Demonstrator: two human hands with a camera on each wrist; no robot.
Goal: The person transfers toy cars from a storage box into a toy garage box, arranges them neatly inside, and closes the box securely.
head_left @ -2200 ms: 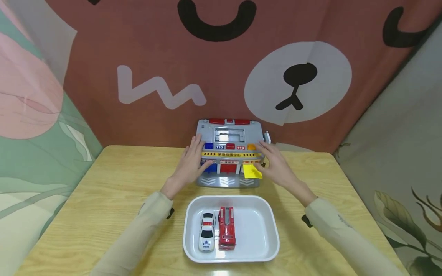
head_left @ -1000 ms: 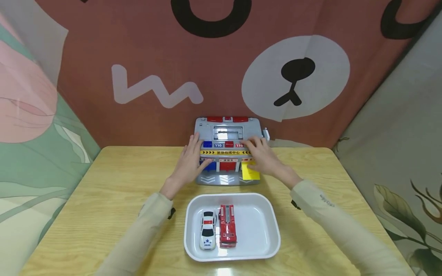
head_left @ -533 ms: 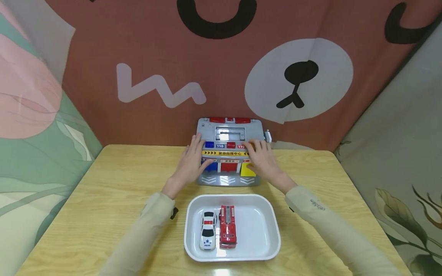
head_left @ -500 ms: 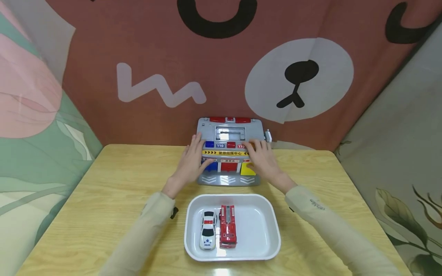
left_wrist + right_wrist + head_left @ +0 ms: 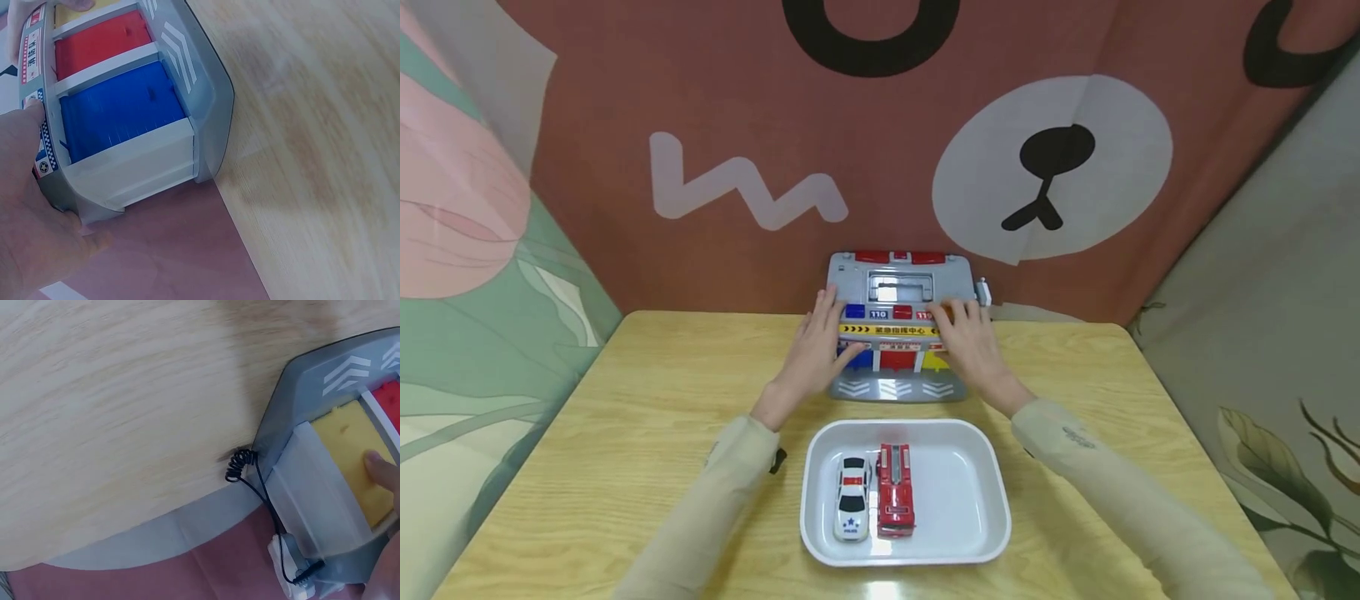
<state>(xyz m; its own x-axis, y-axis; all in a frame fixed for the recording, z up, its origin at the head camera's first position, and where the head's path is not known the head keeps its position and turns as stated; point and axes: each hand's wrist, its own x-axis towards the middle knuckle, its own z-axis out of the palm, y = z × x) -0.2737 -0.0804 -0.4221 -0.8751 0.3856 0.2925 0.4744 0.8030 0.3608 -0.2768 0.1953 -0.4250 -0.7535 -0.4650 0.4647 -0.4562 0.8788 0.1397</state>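
Note:
A grey toy rescue garage (image 5: 846, 287) stands at the back of the table, with a blue door (image 5: 119, 106), a red door (image 5: 103, 47) and a yellow door (image 5: 353, 450) along its front. My left hand (image 5: 808, 350) rests along its left side, fingers straight up the roof edge and thumb on the front. With bent fingers over the roof's right part, my right hand (image 5: 973, 346) grips the front overhang. In the right wrist view its thumb (image 5: 378, 467) presses on the yellow door, which lies about flush with the front.
Nearer on the wooden table (image 5: 685, 392) sits a white tray (image 5: 1000, 500) holding a white police car (image 5: 851, 517) and a red fire truck (image 5: 895, 492). A white handset (image 5: 290, 569) on a coiled black cord (image 5: 237, 465) hangs at the garage's right side. A printed curtain hangs behind.
The yellow door has swung from sticking outward to about flush with the front. My right hand has moved left over the roof, its thumb pushing the door in. The left hand stays put.

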